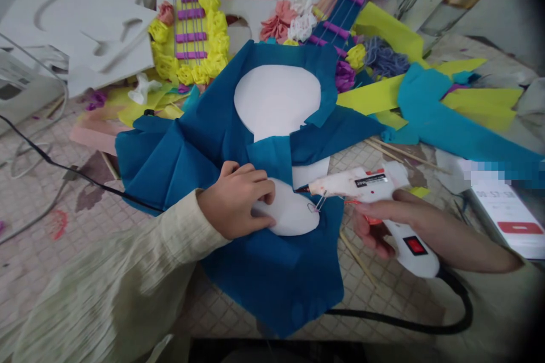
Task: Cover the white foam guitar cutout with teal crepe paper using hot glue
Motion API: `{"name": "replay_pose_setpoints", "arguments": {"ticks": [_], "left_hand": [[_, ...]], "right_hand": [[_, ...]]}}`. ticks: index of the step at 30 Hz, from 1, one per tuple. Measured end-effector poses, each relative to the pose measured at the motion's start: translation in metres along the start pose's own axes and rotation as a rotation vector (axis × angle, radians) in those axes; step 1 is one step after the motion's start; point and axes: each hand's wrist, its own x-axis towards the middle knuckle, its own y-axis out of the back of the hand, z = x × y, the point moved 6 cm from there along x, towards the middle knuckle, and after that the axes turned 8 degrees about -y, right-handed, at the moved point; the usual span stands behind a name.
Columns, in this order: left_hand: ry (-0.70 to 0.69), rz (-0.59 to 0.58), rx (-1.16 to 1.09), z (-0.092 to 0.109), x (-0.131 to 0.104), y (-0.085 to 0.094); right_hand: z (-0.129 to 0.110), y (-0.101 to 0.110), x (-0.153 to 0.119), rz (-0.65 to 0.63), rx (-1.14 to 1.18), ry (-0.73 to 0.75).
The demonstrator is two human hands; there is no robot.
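Observation:
My right hand (381,224) is wrapped round the handle of a white hot glue gun (353,184), its fingers by the orange trigger. The gun's dark nozzle points left, close to the upper edge of a rounded white board piece (293,212). With curled fingers and thumb, my left hand (240,198) grips the left part of that piece. Beneath lies a large sheet of dark blue crepe paper (272,283). Another rounded white board (279,96) shows farther back, with blue paper folded round its edges and a strip across its narrow end.
Behind stand a yellow paper guitar (191,11) and a blue one (340,17), with paper flowers. White board offcuts (85,28) lie at left, a phone (506,204) at right. Thin sticks (360,258) and the gun's black cord (404,320) cross the table.

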Motion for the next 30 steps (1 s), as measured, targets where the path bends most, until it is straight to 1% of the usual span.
{"name": "replay_pose_setpoints", "arguments": {"ticks": [6,11,17,26,30], "left_hand": [[0.004,-0.015,-0.001,0.0003,-0.0001,-0.001],[-0.004,0.006,0.002,0.0009,-0.0011,-0.0008],[-0.02,0.017,0.004,0.0002,-0.0005,-0.0009],[0.008,0.001,-0.021,-0.0007,-0.0003,-0.0012],[0.004,0.005,-0.019,-0.0007,0.0005,-0.0007]], "right_hand": [[0.0011,0.0039,0.0012,0.069,-0.002,-0.063],[-0.0023,0.0022,-0.0014,0.04,-0.047,-0.059],[-0.0062,0.0014,0.0007,0.045,-0.064,-0.055],[-0.0025,0.0041,0.0008,0.045,-0.059,-0.092],[-0.0013,0.0048,0.0013,0.019,-0.048,-0.092]]}}
